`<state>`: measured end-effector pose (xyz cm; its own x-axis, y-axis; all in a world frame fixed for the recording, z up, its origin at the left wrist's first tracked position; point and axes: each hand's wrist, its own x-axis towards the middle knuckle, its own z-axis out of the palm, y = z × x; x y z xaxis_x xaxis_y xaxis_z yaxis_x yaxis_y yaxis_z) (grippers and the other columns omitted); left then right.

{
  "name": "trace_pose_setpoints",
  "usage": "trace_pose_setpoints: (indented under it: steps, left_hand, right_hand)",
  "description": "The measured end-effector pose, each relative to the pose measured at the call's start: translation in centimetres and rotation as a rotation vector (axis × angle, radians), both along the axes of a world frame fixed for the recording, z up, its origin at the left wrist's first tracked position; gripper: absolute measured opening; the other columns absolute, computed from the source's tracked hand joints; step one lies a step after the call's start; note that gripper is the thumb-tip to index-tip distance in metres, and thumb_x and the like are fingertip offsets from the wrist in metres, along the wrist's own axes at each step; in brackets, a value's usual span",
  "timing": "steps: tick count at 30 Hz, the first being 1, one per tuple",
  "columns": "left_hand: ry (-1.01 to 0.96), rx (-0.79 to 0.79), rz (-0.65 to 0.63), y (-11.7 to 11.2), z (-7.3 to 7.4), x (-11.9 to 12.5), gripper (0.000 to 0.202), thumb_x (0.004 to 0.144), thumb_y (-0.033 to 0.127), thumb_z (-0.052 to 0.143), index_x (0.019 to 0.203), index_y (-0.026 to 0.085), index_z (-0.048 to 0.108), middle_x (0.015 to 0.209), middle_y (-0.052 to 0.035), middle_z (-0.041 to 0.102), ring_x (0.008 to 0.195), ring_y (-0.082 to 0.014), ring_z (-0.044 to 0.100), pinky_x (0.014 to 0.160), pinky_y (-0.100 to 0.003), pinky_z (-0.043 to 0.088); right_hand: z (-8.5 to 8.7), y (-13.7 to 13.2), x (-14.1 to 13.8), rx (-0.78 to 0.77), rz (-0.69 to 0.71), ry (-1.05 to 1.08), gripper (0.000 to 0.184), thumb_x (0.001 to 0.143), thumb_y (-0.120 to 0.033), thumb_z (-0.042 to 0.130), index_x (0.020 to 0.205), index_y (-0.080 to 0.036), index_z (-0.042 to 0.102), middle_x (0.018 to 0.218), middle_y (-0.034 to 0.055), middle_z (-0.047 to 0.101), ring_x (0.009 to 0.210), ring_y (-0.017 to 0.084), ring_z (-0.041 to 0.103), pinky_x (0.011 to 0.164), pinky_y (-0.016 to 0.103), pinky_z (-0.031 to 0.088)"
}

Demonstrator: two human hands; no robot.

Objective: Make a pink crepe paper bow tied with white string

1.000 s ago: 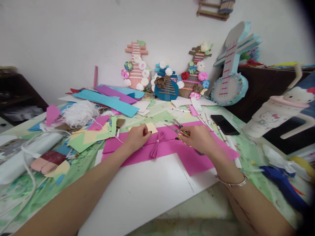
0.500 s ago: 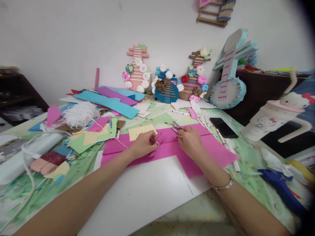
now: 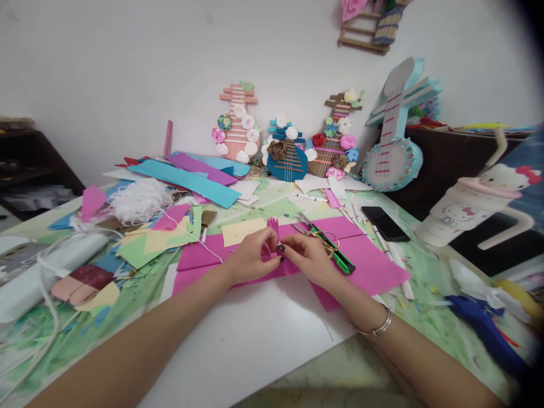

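Above the magenta crepe paper point(image 3: 369, 255), my left hand point(image 3: 255, 255) pinches a small gathered bundle of magenta paper point(image 3: 273, 226), whose pleats fan upward. My right hand point(image 3: 308, 256) meets it from the other side, thumb and fingers closed at the bundle's base. A bit of white shows between the fingertips, too small to name. Just beyond my right hand, scissors with gold handles point(image 3: 331, 245) and a green and black utility knife point(image 3: 338, 255) lie on the magenta sheet. A cream paper piece point(image 3: 242, 231) lies behind my left hand. White board point(image 3: 238, 334) is underneath.
A ball of white string point(image 3: 140, 201) and coloured paper scraps point(image 3: 144, 249) lie on the left. Decorated paper lutes point(image 3: 289, 156) lean against the wall. On the right are a phone point(image 3: 385, 223), a white tumbler point(image 3: 465, 209) and a blue glue gun point(image 3: 484, 328).
My right hand has left the scissors and moved left to the paper bundle at my left hand. The scissors and knife now lie uncovered. The pleated bundle now points up.
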<state>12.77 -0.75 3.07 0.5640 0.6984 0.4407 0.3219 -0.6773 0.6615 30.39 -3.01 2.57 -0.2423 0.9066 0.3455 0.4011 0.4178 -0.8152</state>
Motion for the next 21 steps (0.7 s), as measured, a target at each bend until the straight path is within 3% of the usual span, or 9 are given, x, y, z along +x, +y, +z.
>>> trace_pose_setpoints:
  steps: [6, 16, 21]
  left_hand:
    - [0.024, 0.01, 0.021, -0.09, 0.23, -0.03, 0.016, 0.071, 0.022, 0.058, 0.076, 0.019, 0.042, 0.074, 0.0007, 0.048, 0.067, -0.0121, 0.046, 0.062, -0.026, 0.044]
    - [0.038, -0.003, 0.014, -0.17, 0.06, -0.07, 0.018, 0.065, 0.01, 0.051, 0.078, 0.019, 0.043, 0.079, -0.0008, 0.049, 0.072, -0.014, 0.05, 0.066, -0.028, 0.047]
    - [0.05, 0.034, 0.045, -0.17, -0.15, 0.15, 0.016, 0.065, 0.01, 0.051, 0.077, 0.018, 0.044, 0.074, 0.0004, 0.05, 0.066, -0.0125, 0.048, 0.061, -0.026, 0.044]
  right_hand:
    - [-0.48, 0.09, -0.12, -0.122, 0.105, 0.171, 0.022, 0.075, -0.02, 0.06, 0.096, -0.014, 0.067, 0.095, 0.0087, 0.072, 0.089, 0.021, 0.067, 0.084, 0.037, 0.052]
    - [-0.25, -0.12, -0.17, -0.044, 0.073, 0.104, 0.023, 0.075, -0.011, 0.056, 0.095, -0.015, 0.066, 0.092, 0.0076, 0.071, 0.084, 0.018, 0.067, 0.079, 0.034, 0.054]
    - [-0.07, -0.43, -0.4, 0.051, 0.022, -0.021, 0.025, 0.074, -0.008, 0.054, 0.095, -0.015, 0.066, 0.089, 0.0066, 0.072, 0.076, 0.016, 0.066, 0.071, 0.03, 0.053]
